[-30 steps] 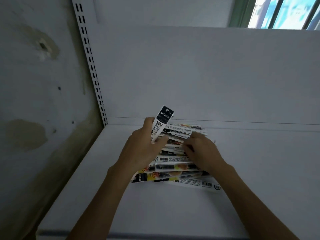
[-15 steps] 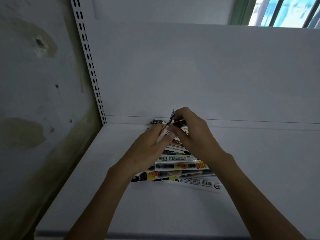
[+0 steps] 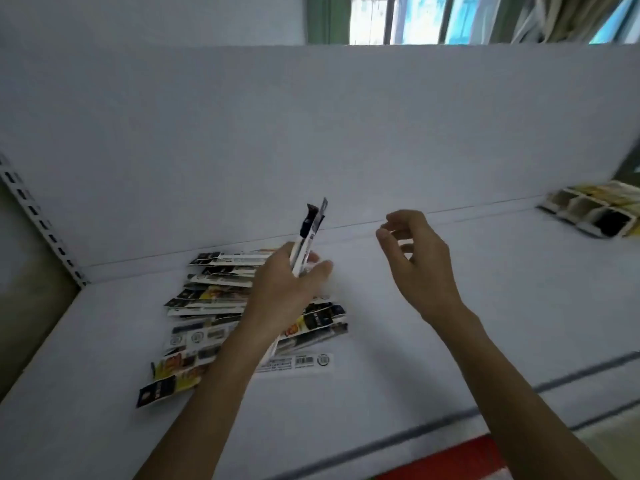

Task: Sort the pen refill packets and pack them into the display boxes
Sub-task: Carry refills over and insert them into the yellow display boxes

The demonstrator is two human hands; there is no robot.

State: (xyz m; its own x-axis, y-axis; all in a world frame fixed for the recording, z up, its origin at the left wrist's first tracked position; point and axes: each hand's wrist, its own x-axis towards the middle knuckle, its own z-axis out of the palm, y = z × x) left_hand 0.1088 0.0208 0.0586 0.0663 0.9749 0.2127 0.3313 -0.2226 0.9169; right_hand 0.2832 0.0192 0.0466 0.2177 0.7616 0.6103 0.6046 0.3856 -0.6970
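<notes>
A loose pile of pen refill packets (image 3: 211, 306) lies on the white shelf (image 3: 415, 358), most of them flat and fanned out. My left hand (image 3: 284, 292) grips two or three packets (image 3: 310, 233) that stand upright above the pile, edge-on to me. To the right of them my right hand (image 3: 415, 261) hovers above the shelf with loosely curled fingers and holds nothing. At the far right, against the back panel, stand the display boxes (image 3: 595, 213) with open compartments, some dark inside; yellow packets show at their rear.
A white back panel (image 3: 311, 133) closes the shelf behind. A perforated upright rail (image 3: 38, 223) runs down the left side. The shelf's front edge has a grey strip (image 3: 450, 424), with something red below it. A window is above the panel.
The view has swung right, bringing the display boxes in. My right hand has let go of the packet it passed over and moved away to the right. My left hand now holds the packets upright.
</notes>
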